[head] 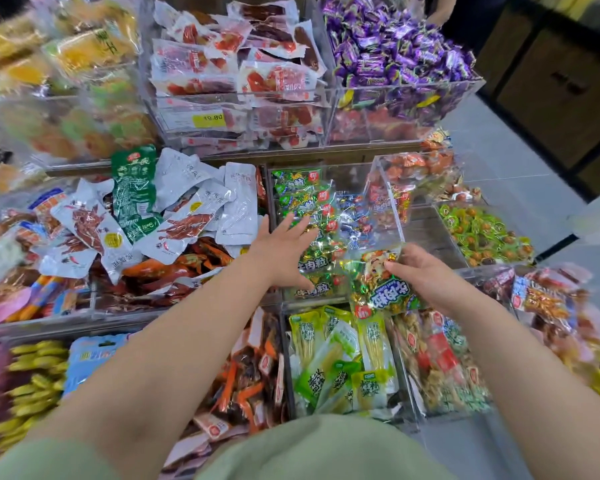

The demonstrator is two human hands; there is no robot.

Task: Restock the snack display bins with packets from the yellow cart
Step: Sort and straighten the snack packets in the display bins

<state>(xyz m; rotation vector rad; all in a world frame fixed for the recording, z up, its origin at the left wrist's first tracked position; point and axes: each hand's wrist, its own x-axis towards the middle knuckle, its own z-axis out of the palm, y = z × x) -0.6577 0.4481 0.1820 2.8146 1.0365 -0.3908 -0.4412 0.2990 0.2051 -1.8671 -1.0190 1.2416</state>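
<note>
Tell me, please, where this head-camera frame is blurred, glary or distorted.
Head view: centre is sharp, with the left hand and the right hand gripping a green packet; the left-edge bins and far-right packets are blurred; foil wrappers in the middle bin glint; the wide-angle lens bows the shelf edge.

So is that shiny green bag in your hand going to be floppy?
Probably floppy: the green bag crinkles where the right hand pinches it. Likely lumpy, since small wrapped pieces show inside. Its glossy film may feel slippery.

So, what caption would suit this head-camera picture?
Right hand holds a green snack packet; left hand spread open over the clear bin.
</note>
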